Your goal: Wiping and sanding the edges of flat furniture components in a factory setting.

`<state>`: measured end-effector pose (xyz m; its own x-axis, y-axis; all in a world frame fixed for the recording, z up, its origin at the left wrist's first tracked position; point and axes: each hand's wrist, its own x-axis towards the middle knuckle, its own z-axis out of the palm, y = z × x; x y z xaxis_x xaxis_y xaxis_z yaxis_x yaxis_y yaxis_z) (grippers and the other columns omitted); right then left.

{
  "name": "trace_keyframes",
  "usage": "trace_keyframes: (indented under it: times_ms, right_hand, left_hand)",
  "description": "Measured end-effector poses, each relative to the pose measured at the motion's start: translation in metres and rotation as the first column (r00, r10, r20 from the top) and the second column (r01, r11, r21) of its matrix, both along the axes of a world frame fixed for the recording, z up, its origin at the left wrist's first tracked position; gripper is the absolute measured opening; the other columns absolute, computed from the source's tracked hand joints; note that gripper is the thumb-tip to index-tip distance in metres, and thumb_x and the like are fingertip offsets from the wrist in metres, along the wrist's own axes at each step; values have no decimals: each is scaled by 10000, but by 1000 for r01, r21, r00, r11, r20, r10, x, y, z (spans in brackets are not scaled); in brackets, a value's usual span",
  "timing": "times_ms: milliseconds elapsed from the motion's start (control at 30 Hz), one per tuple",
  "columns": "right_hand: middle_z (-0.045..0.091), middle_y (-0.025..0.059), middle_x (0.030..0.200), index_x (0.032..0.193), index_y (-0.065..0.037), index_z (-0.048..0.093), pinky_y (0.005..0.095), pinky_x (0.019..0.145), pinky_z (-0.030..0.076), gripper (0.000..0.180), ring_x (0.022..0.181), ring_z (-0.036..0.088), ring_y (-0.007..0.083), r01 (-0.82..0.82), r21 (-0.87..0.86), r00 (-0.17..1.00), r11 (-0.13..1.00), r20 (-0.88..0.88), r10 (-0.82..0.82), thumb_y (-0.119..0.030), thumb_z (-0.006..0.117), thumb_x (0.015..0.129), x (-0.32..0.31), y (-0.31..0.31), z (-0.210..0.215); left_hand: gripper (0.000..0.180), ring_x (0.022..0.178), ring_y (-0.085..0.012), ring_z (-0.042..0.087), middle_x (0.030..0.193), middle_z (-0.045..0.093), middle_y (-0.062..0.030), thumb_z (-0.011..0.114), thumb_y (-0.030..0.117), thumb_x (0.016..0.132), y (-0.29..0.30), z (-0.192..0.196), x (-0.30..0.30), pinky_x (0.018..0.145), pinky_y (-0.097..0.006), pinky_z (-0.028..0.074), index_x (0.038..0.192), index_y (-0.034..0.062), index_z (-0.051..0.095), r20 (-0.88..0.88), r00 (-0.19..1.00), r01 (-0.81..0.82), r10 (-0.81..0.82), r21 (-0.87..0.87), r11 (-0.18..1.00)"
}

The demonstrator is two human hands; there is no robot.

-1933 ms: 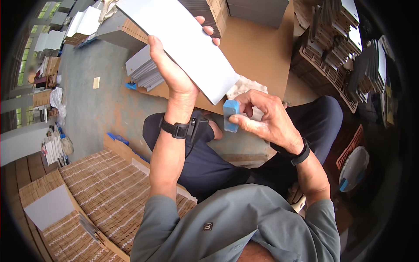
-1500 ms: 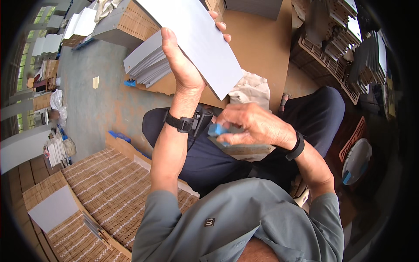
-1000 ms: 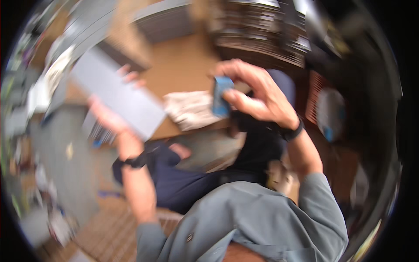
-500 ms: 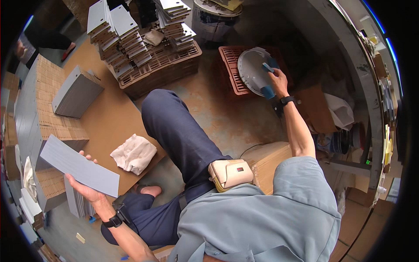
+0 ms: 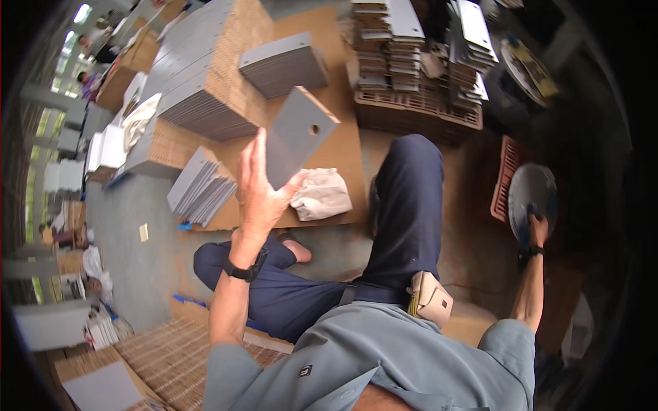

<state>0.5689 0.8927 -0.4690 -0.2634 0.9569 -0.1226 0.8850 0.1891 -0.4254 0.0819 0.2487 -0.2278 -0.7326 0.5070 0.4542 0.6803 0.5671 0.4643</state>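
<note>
My left hand [image 5: 258, 198] is raised in front of me, its thumb and fingers closed around a flat grey panel [image 5: 291, 144]. The panel stands tilted on edge, with one round hole near its far end and bare brown edges. Far to the right, my right hand [image 5: 539, 231] reaches down over a round, grey-smeared lid [image 5: 541, 179]. Its fingers are closed on a small blue block, dark and partly hidden here. Below the panel a folded cream cloth [image 5: 322, 194] lies on the brown board [image 5: 337, 137].
Long stacks of grey panels [image 5: 205, 82] stand at the far left, with a shorter row [image 5: 284, 65] beside them. More panels lean near my left knee [image 5: 202, 188]. Further panels [image 5: 404, 48] are piled on a brown crate [image 5: 418, 113]. A red crate [image 5: 503, 175] sits by the lid.
My view has swung left. The panel in my left hand has been lifted and turned more upright, showing its hole. My right hand remains at the lid with the blue block.
</note>
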Motion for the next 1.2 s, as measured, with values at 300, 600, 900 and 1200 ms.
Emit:
trace_keyframes:
  times_ms: [300,600,900,1200]
  right_hand:
    - [627,173,1377,1379,-40,616,385,1097,441,420,1302,587,295,-416,359,748,836,-388,539,-273,630,1030,-266,-86,108]
    - [657,105,1323,1360,-65,610,389,1057,478,354,1243,617,245,-929,362,-111,71,-457,883,-177,633,1025,-537,-389,299]
    - [650,209,1179,1314,-5,553,461,932,518,607,1084,622,376,-773,399,-619,-494,-302,725,-183,865,826,-655,-563,-16]
    - [511,215,1438,1407,-88,574,531,1111,420,778,1379,420,442,-951,-251,-195,-180,38,980,-486,819,784,-540,-576,-23]
  left_hand:
    - [1027,1264,-321,511,1405,531,-119,919,309,686,-59,45,15,1078,-463,397,1552,76,419,-397,903,-301,165,-309,902]
    - [1007,1185,-342,519,1352,524,-158,874,431,705,-146,92,52,998,-499,415,1517,20,444,-459,795,-574,396,-360,736]
    - [895,1085,-455,645,1244,561,-307,658,595,909,-285,200,172,917,-517,552,1539,24,381,-324,181,-940,929,-336,66]
    - [1062,1336,-429,560,1418,569,-321,554,797,843,-479,282,391,1126,-464,444,1486,-44,479,-168,-586,-694,793,-402,-598]
